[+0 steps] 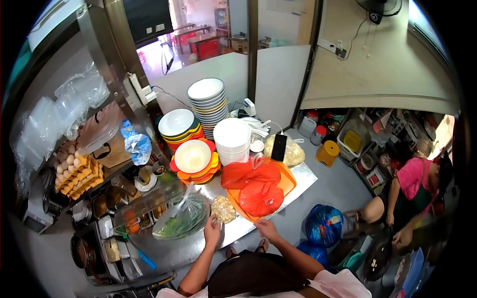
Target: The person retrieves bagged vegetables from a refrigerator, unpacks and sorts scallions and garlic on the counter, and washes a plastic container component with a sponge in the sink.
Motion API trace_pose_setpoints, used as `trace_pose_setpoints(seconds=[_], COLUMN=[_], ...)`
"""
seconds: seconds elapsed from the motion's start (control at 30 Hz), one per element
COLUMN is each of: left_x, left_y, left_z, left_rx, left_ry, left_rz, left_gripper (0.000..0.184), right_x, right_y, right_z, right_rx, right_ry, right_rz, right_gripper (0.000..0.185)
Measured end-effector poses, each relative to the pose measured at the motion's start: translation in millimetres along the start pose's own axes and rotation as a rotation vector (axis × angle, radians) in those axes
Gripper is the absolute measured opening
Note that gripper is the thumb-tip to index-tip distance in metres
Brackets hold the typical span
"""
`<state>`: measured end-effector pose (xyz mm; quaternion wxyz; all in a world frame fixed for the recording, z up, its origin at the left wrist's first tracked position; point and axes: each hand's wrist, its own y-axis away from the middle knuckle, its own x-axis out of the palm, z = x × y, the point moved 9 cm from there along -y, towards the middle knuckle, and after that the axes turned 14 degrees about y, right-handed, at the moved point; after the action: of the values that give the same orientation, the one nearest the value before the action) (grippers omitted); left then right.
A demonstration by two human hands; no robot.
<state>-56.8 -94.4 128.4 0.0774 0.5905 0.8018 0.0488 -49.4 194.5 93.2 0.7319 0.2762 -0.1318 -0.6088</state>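
My left hand (pixel 212 231) is at the counter's front edge, fingers pinched at the near left side of a small clear plastic bag (pixel 223 209) of pale yellow pieces. Fingers curled, my right hand (pixel 267 230) is at the front rim of an orange basket (pixel 288 180). Red plastic bags (pixel 261 198), knotted at the top, fill that basket; their contents are hidden. Left of the small bag lies a larger clear bag of green leafy vegetables (pixel 184 218).
Behind stand stacked white bowls (pixel 232 141), coloured bowls (pixel 194 156) and a phone (pixel 279 147). Egg trays (pixel 79 176) and food containers (pixel 114 197) are at left. Blue rubbish bags (pixel 324 226) and a yellow stool (pixel 328 153) occupy the floor; a seated person (pixel 415 184) handles a wok (pixel 377 256).
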Motion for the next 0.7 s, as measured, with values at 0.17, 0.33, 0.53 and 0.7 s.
trace_pose_setpoints(seconds=[0.17, 0.33, 0.53, 0.7], left_x=[-9, 5, 58, 122], left_y=[29, 37, 33, 34], left_z=[46, 41, 14, 13], left_rx=[-0.110, -0.161, -0.141, -0.129], left_ry=[-0.088, -0.098, -0.124, -0.228], left_rz=[0.072, 0.167, 0.308, 0.568], left_gripper=[0.046, 0.045, 0.041, 0.039], right_x=[-74, -153, -212, -182], right_y=[8, 28, 132, 212], right_z=[-75, -200, -439, -470], right_rx=[0.089, 0.291, 0.826, 0.963], right_ry=[0.059, 0.031, 0.184, -0.165], right_rz=[-0.145, -0.261, -0.255, -0.350], right_gripper=[0.016, 0.010, 0.023, 0.019])
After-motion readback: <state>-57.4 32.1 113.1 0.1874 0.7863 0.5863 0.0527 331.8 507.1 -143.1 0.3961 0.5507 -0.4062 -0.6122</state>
